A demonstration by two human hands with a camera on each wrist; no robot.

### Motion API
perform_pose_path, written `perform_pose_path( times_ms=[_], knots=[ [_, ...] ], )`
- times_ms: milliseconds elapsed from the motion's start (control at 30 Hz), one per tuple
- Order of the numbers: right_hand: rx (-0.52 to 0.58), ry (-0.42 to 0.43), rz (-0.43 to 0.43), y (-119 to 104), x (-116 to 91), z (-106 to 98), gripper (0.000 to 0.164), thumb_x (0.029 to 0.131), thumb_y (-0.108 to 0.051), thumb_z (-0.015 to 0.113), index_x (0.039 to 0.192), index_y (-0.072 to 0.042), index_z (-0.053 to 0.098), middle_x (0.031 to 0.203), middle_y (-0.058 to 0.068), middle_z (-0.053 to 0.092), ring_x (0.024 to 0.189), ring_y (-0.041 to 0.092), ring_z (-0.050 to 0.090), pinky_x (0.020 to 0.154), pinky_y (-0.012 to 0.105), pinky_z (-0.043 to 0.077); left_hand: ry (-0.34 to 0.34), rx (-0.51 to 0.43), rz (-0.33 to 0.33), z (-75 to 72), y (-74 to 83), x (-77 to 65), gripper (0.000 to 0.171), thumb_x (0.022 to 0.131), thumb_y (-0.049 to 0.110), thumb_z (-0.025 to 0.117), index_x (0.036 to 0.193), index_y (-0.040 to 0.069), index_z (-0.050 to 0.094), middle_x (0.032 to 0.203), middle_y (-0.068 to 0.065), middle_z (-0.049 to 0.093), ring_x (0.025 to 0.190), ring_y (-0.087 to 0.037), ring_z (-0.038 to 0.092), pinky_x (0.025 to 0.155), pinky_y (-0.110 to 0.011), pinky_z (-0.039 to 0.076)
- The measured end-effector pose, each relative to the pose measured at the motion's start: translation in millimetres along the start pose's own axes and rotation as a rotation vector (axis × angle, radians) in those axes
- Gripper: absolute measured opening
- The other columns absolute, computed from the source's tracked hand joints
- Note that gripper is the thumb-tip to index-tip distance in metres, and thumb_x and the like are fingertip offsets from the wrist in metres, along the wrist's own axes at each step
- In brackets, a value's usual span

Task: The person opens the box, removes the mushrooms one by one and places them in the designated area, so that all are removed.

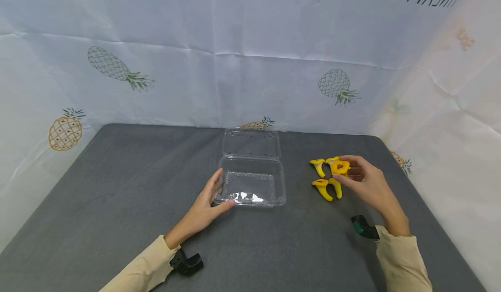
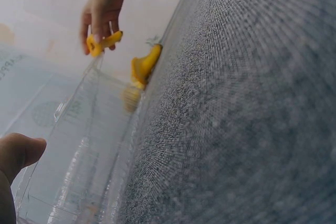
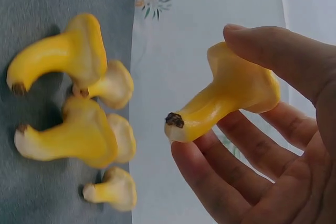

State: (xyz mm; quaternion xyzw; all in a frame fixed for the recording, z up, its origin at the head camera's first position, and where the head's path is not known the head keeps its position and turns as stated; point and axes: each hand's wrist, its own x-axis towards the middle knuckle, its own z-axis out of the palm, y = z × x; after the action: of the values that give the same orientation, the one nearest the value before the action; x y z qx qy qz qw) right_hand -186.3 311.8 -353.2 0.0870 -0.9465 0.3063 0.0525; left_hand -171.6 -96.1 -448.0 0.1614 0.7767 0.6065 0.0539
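A clear plastic clamshell container (image 1: pixel 250 183) stands on the table with its lid (image 1: pixel 252 144) folded back, away from me. My left hand (image 1: pixel 203 207) holds its near left corner, the thumb over the front rim and the fingers along the left side. To the right, my right hand (image 1: pixel 372 185) holds a yellow chanterelle mushroom (image 3: pixel 231 90) raised above the table, its thumb on the cap and fingers beneath. Several more chanterelles lie below and beside that hand, among them one (image 1: pixel 322 190) nearest me and one (image 1: pixel 318 167) farther back. No mushroom shows inside the container.
A grey cloth covers the table (image 1: pixel 117 205). Behind it hangs a white curtain (image 1: pixel 176 79) printed with pineapples. Dark camera mounts (image 1: pixel 187 263) are strapped at both wrists, near the beige sleeves.
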Motion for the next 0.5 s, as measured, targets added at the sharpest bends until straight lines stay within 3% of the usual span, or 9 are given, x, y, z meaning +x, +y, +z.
perform_pose_path(
  times_ms=[300, 500],
  knots=[
    [-0.036, -0.004, 0.031, 15, -1, -8, 0.058, 0.094, -0.032, 0.07, 0.139, -0.002, 0.049, 0.127, 0.024, 0.06, 0.108, 0.044, 0.062, 0.078, 0.047, 0.06, 0.001, -0.002, 0.005, 0.0, -0.4, 0.8, 0.093, 0.093, 0.022, 0.07, 0.16, 0.01, 0.008, 0.167, -0.015, 0.008, 0.153, -0.039, 0.017, 0.122, -0.055, 0.022],
    [-0.023, -0.024, 0.056, 21, -2, -11, 0.06, 0.095, -0.033, 0.069, 0.14, -0.001, 0.047, 0.131, 0.025, 0.057, 0.11, 0.047, 0.062, 0.079, 0.053, 0.059, -0.002, -0.004, 0.002, -0.6, -0.5, 0.2, 0.093, 0.094, 0.024, 0.07, 0.16, 0.011, 0.007, 0.168, -0.015, 0.007, 0.153, -0.039, 0.016, 0.122, -0.056, 0.022]
  ],
)
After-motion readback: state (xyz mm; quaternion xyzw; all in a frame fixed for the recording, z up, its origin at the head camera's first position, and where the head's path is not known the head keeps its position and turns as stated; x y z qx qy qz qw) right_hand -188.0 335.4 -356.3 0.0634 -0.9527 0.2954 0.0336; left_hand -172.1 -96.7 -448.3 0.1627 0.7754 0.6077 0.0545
